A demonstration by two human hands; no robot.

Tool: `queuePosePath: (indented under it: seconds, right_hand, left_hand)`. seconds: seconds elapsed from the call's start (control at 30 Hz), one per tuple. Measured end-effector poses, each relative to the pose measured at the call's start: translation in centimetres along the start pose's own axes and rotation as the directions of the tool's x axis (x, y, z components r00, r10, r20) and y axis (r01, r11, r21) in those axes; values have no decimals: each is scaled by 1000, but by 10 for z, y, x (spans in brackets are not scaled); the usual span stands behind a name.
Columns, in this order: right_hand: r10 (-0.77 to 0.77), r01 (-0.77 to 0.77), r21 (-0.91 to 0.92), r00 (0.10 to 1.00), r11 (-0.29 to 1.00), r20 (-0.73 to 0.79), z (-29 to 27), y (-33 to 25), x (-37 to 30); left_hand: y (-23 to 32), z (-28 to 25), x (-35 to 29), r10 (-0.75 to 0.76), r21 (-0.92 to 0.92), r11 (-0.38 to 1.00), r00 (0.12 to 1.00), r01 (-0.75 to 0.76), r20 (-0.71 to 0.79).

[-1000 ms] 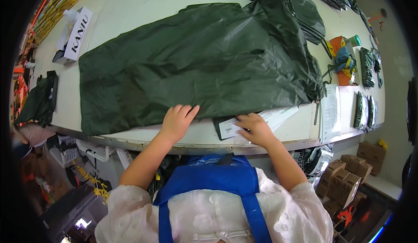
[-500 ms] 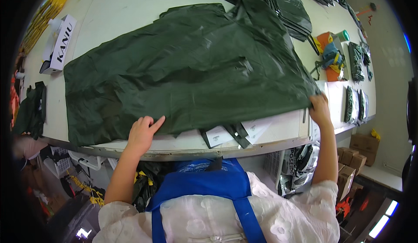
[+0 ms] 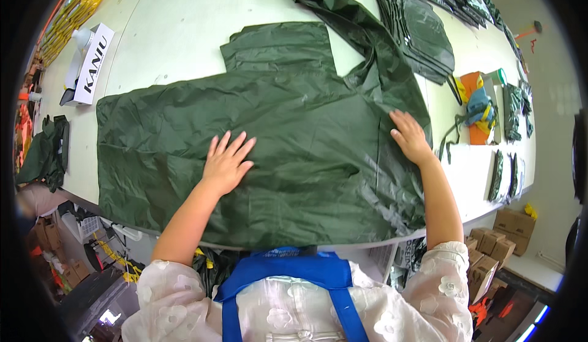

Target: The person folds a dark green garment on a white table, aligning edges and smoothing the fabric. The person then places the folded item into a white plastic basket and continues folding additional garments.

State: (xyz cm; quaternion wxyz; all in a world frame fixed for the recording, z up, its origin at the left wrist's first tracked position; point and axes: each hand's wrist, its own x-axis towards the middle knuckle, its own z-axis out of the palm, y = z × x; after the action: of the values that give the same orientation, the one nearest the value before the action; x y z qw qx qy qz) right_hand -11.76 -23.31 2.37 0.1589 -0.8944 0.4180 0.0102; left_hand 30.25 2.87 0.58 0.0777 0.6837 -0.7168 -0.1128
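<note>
A dark green raincoat-like garment [image 3: 306,140] lies spread across the white table, its lower edge reaching the table's front edge. One long sleeve [image 3: 349,11] runs up and away at its right, and a squarish flap [image 3: 278,45] sticks out at the far side. My left hand [image 3: 226,165] rests flat on the middle of the fabric, fingers spread. On the right part, close to the base of the sleeve, my right hand [image 3: 411,139] lies with its fingers stretched out. Neither hand grips anything. The white cards and dark straps seen earlier are now hidden under the cloth.
A stack of dark green folded pieces [image 3: 416,36] stands at the back right. An orange box with blue and yellow cloth [image 3: 481,112] and packed bundles [image 3: 499,176] are further right. At the left are a white carton [image 3: 89,66] and a dark green bundle [image 3: 46,152].
My right hand let go of the garment's right corner and moved up and left onto it. My left hand slid up and right. The fabric came down toward me over the front edge, lying flatter.
</note>
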Motion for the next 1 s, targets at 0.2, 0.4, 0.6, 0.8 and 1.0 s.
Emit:
queuePosePath:
  seconds: [0.2,0.4,0.6,0.8,1.0]
  right_hand:
    - [326,-325,41,944,945,-42,-34,66,82]
    - [156,-141,67,858,988,-489,-22,20,242]
    - [558,-78,983,829,164,-27,-49,104,285]
    - [389,133,935,921,-329,6,-65,74,246]
    - [-679,719,59,677,692,-285,-25,-165,187]
  left_hand:
    - [-24,-6,31,-97,-155,985,991,81,-94]
    - [92,30,224,404,-345,822,891,-453,-208]
    - [106,93,280,194,-334,891,922,-309,-335]
    - [109,84,280,265,-274,899,924,-341,-277]
    - [107,75,272,237,-229,933,953,-277,-187]
